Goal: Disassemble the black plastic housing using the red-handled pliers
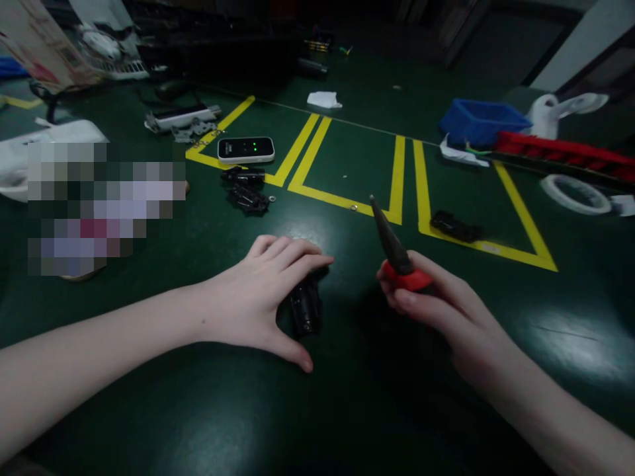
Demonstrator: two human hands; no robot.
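Note:
My left hand [270, 291] is spread over a black plastic part [306, 307] on the dark green table. Its thumb stands clear of the fingers, which partly cover the part's far end; whether they touch it I cannot tell. In my right hand [441, 304] is a pair of red-handled needle-nose pliers [391, 244], held to the right of that part. The pliers' long tapered jaws point up and away, and their handles are mostly hidden in my fist. More black parts [248, 197] lie beyond my left hand, near a small metal ring [272, 198].
Yellow tape [342, 201] marks boxes on the table [223, 403]. A white device with green lights [246, 150] lies behind the black parts. Another black part [454, 227], a blue bin [483, 122], a red strip [565, 155] and a tape roll [575, 194] are at right.

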